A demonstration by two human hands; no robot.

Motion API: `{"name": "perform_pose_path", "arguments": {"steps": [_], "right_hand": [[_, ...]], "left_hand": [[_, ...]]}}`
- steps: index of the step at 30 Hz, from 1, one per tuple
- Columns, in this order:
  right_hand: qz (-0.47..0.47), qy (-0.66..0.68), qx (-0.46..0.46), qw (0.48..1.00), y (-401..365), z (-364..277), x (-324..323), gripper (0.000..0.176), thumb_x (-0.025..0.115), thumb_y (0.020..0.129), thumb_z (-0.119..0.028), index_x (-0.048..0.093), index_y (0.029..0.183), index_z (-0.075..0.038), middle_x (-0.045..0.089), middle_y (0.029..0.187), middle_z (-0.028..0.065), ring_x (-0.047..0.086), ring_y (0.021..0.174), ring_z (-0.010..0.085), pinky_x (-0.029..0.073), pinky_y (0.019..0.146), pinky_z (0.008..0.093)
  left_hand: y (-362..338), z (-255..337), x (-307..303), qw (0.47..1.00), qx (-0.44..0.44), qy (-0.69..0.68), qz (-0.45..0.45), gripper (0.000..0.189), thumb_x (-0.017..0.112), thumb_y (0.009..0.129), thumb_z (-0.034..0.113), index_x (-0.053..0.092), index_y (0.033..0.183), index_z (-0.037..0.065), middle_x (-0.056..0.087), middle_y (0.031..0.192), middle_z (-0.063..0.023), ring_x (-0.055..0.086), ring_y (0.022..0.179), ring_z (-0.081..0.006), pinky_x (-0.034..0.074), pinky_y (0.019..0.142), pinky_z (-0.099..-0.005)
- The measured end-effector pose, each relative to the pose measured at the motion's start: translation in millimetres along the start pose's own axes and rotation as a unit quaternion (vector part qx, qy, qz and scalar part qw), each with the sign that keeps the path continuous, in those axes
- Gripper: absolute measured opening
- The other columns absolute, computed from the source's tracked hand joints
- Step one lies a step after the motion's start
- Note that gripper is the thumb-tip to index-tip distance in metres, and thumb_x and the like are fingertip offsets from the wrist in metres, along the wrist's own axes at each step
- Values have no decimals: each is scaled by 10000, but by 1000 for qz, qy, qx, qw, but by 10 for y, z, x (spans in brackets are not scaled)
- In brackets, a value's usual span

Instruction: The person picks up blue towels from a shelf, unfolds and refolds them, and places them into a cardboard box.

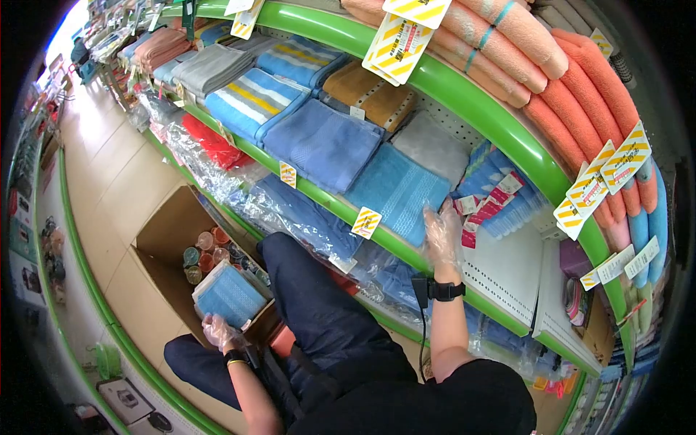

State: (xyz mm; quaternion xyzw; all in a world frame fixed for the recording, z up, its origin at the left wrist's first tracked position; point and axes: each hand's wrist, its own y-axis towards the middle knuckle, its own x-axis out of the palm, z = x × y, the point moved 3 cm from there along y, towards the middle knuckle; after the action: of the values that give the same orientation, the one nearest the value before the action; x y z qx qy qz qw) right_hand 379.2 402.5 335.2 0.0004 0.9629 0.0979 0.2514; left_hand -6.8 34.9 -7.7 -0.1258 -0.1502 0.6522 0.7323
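Note:
My left hand (220,332), in a clear plastic glove, is at the near corner of an open cardboard box (161,230). Its fingers are curled beside a stack of folded blue towels (230,296) in the box; what they grip is hidden. My right hand (444,238), also gloved, reaches onto the shelf with fingers stretched upward. Its fingertips are at the right edge of a folded teal towel (399,190), touching or nearly touching it. To its right lie blue towels with pink tags (496,199).
Folded towels, among them a blue one (322,141) and a striped one (255,101), line the green-edged shelf (507,319). Coral towels (580,101) overhang the upper shelf. Several lidded containers (206,250) sit in the box. Plastic-wrapped goods (304,214) fill the lower level.

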Motion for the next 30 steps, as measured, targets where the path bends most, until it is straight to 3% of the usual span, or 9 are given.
{"name": "perform_pose_path", "arguments": {"steps": [2,6,8,11,15,19,22,26,30], "right_hand": [[9,-130,52,990,-12,-117,-4,410,530,794,-132,460,1139,78,577,1044,168,549,928,239,400,842,322],[107,-101,-25,989,-85,-15,98,408,539,815,-137,439,1143,83,541,1124,183,528,1015,267,389,888,342],[307,-3,-193,932,-268,-230,113,425,549,791,-51,424,1186,43,557,1061,226,539,1003,320,432,840,370],[284,72,-337,895,-509,-561,364,391,540,781,-15,454,1159,39,559,1064,215,540,1017,318,430,877,378],[-142,87,-284,944,-918,-835,1130,318,543,775,-21,514,1087,31,580,1049,171,582,955,269,448,859,347],[-505,116,-75,852,-1462,-583,2365,387,588,797,-161,510,1127,27,585,1062,206,580,970,295,452,856,340],[-533,-88,-332,773,-1991,87,3347,640,592,775,-323,397,1216,98,419,1225,314,412,1156,409,326,985,393],[-568,-180,-260,759,-2276,500,3859,776,595,764,-372,284,1261,137,407,1227,327,395,1166,417,320,992,385],[-593,-262,-47,760,-2113,514,3834,792,632,723,-401,305,1260,81,522,1131,266,529,1042,365,421,889,385]], "left_hand": [[-77,220,-20,948,86,287,104,350,608,750,149,502,1043,-12,564,829,-68,544,667,-194,455,609,-303],[-186,272,29,955,45,256,141,373,610,751,177,518,1043,-35,576,882,-81,547,732,-211,457,679,-325],[-30,13,-36,984,-4,177,35,407,602,758,182,521,1095,-31,592,894,-90,552,749,-190,458,686,-311],[-17,39,-6,978,-36,207,-7,472,635,742,195,522,1146,-22,617,882,-99,571,765,-197,463,701,-306],[-340,518,157,902,59,418,91,610,683,673,328,524,1145,-25,619,977,-195,604,890,-293,463,800,-343],[-257,463,145,899,14,432,72,652,690,637,394,546,1101,-42,610,1006,-211,593,937,-319,452,833,-355],[-177,301,79,924,-17,378,45,597,695,626,405,587,1018,-32,619,966,-212,594,918,-326,455,812,-367],[-433,627,225,980,-81,178,28,409,751,635,286,599,877,-6,633,805,-75,579,631,-152,464,588,-282],[-332,512,283,988,-87,118,-56,436,713,682,217,547,1016,-9,615,898,-77,575,744,-159,469,654,-263]]}}
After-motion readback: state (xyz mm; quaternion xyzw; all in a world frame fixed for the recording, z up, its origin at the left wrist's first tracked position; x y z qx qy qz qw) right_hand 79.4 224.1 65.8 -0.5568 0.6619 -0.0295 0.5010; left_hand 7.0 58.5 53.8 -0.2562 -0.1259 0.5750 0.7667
